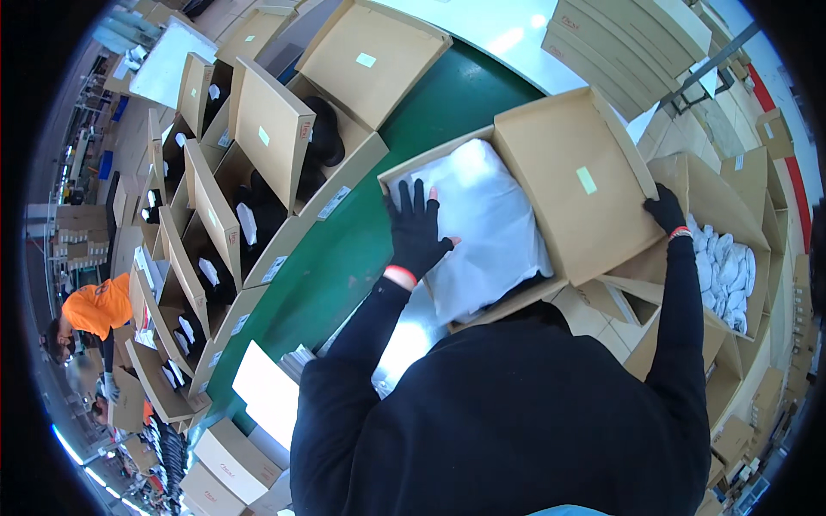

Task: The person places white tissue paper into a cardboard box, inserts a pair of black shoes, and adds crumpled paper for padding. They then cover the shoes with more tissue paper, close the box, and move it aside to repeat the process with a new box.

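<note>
The room is a workshop with a tiled floor [598,331]; at the far left, a person in an orange top [99,308] bends over cartons. A green worktop [327,267] crosses the middle, bearing a row of open shoeboxes [215,202] on its left side, several with black shoes inside. Closed boxes [615,56] are stacked at the far right; nearer, a carton [723,202] holds white bundles [723,271].

The open box in hand [551,288] lies before the person at the worktop's right side, its hinged lid [568,193] leaning out to the right. White paper [486,215] covers most of the inside; something dark shows under its near edge, too little to identify.

The left hand [417,228] rests on the paper, grip spread wide, holding nothing. The right hand [665,211] is curled at the lid's right edge and appears to hold it. The step looks like smoothing the paper; closing the lid would call for lifting the left hand clear.
</note>
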